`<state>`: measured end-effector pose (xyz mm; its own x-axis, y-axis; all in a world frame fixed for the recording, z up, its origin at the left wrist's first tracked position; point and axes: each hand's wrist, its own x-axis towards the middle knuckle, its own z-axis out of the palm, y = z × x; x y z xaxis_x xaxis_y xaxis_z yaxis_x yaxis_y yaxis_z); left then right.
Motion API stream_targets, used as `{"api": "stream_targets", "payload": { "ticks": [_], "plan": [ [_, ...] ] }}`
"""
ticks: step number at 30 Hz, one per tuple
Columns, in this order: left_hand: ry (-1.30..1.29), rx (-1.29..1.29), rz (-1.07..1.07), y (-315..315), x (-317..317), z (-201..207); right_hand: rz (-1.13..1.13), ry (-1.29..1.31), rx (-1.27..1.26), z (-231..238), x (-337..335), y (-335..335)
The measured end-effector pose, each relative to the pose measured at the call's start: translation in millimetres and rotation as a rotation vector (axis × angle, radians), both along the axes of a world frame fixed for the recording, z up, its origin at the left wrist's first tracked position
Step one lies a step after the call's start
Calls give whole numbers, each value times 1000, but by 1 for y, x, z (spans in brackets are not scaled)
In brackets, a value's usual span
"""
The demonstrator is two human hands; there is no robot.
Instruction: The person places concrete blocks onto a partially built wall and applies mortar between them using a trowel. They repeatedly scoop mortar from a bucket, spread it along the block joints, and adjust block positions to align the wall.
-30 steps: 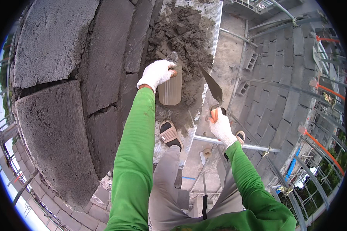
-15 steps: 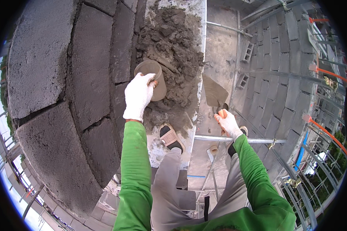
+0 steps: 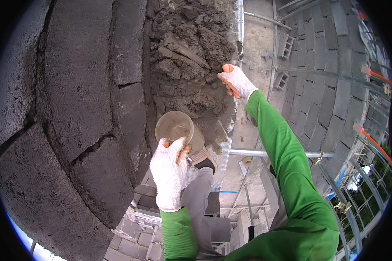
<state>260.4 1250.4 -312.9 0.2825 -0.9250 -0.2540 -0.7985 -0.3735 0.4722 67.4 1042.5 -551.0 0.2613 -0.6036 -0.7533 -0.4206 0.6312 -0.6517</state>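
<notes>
My left hand, in a white work glove with orange at the fingertips, grips the rim of a round, grey-brown plastic container and tilts it so its mouth faces up toward me. Its inside looks smeared and pale. Over the right edge of the mortar heap, my gloved right hand is closed in a fist. Half a second ago it held a trowel; the blade now does not stand out against the dark mortar. The mortar is lumpy and lies on a pale ribbed metal plank.
A grey block wall rises close on my left. To the right are a scaffold tube, hollow blocks and another block wall. My sandalled foot stands beside the container, partly behind it.
My right hand has swung up and left to the mortar's edge, taking the trowel from the plank's right side. My left hand has drawn the container down toward me.
</notes>
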Motion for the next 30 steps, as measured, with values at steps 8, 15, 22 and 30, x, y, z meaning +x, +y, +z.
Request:
{"api": "stream_targets", "payload": {
  "ticks": [8, 15, 22, 30],
  "plan": [
    [27, 29, 75, -9, -1, 11, 574, 338, -654, 29, 38, -25],
    [83, -13, 54, -23, 2, 14, 664, 436, -485, 61, 54, -21],
    [121, -40, 34, -32, 8, 11, 756, 529, -494, 117, 32, -95],
    [59, -23, -51, -24, 24, -1, 969, 670, -547, 27, 81, -105]
  ]
}}
